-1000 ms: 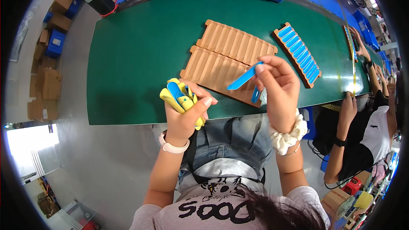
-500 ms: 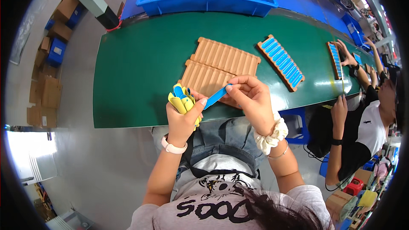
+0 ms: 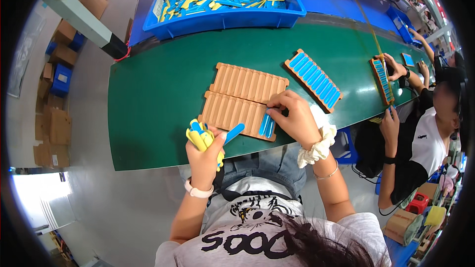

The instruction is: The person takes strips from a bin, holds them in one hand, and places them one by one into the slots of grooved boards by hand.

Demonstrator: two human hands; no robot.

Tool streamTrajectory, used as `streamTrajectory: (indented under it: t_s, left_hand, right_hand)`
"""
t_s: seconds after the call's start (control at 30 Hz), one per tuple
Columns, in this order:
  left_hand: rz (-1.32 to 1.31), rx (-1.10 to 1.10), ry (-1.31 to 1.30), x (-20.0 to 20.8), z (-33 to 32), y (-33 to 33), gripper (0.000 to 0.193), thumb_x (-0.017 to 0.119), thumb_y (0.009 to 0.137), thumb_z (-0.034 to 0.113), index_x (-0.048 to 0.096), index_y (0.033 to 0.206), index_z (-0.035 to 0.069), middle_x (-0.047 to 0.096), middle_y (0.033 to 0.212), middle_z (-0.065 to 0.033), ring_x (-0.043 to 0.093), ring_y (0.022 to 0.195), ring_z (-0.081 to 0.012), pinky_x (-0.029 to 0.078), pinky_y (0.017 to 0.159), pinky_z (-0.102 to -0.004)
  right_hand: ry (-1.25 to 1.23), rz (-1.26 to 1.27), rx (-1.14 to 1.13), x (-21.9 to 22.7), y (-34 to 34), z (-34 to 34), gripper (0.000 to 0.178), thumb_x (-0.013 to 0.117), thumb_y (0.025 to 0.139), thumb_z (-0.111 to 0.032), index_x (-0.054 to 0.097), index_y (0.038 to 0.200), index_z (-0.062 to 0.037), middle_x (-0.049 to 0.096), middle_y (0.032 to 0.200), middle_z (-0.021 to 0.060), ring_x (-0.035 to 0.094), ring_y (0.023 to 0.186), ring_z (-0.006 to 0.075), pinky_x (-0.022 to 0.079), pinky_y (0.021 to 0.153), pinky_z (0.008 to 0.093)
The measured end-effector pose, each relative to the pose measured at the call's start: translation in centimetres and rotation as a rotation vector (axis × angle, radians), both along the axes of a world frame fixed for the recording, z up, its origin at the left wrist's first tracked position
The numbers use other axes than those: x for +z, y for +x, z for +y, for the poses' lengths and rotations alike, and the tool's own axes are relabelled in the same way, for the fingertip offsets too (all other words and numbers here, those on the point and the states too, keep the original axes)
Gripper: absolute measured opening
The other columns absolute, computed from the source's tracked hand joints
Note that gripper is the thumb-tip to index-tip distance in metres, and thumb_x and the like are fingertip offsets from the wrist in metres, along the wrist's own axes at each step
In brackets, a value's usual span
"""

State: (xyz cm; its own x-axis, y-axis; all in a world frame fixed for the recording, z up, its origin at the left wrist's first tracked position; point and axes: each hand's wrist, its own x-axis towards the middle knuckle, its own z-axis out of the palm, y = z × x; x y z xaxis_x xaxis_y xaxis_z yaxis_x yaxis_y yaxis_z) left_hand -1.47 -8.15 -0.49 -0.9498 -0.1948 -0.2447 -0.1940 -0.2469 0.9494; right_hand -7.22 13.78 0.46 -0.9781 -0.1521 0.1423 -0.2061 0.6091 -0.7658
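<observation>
My left hand [image 3: 204,151] is closed round a bunch of yellow and blue flat strips [image 3: 199,136]. One blue strip [image 3: 234,132] juts out rightward from between its thumb and fingers. At the right end of the nearer brown grooved tray [image 3: 227,111], my right hand [image 3: 294,118] pinches the upper end of a blue strip [image 3: 269,124]. Blue strips fill the grooves under those fingertips; the fingers partly cover them. Behind and touching that tray lies a second brown grooved tray [image 3: 250,83], with bare grooves.
To the right lies a brown tray filled with blue strips [image 3: 314,80]. A blue bin [image 3: 227,20] heaped with blue and yellow strips stands beyond the green table [image 3: 153,113]. Farther right, a co-worker's hands [image 3: 393,69] are at another filled tray [image 3: 380,81].
My right hand has gone from the blue strip by my left hand to the nearer tray's right end. Another blue strip now pokes out of my left hand. The whole view has shifted slightly.
</observation>
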Motion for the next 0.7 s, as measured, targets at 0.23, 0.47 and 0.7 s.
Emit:
streamTrajectory:
  t_s: [0.23,0.47,0.7]
  left_hand:
    - [-0.133,-0.016,0.008,1.2,-0.5,0.9,0.025,0.066,0.077,-0.002,0.051,0.097,0.003,0.060,0.078,-0.0073,0.053,0.055,-0.0098,0.042,0.048,-0.0212]
    - [-0.072,-0.121,-0.025,1.9,0.7,0.5,0.022,0.066,0.079,0.001,0.051,0.096,0.001,0.063,0.079,-0.0083,0.055,0.058,-0.0089,0.043,0.050,-0.0215]
    - [-0.017,-0.124,0.043,3.1,0.7,-0.1,0.018,0.068,0.081,0.003,0.055,0.093,0.001,0.064,0.079,-0.0048,0.055,0.058,-0.0053,0.043,0.049,-0.0198]
  right_hand:
    - [0.046,-0.033,-0.002,0.3,0.3,-0.8,0.017,0.070,0.073,-0.009,0.065,0.088,-0.0037,0.058,0.082,0.0103,0.056,0.084,0.0280,0.046,0.072,0.0367]
    - [-0.401,-0.327,0.213,3.0,4.0,-3.1,0.022,0.070,0.081,-0.013,0.065,0.100,-0.0038,0.062,0.086,0.0060,0.058,0.072,0.0125,0.044,0.060,0.0269]
    - [-0.953,-0.550,-0.101,1.0,5.6,-6.2,0.011,0.070,0.080,-0.007,0.063,0.088,-0.0022,0.064,0.077,0.0032,0.055,0.069,0.0068,0.043,0.061,0.0213]
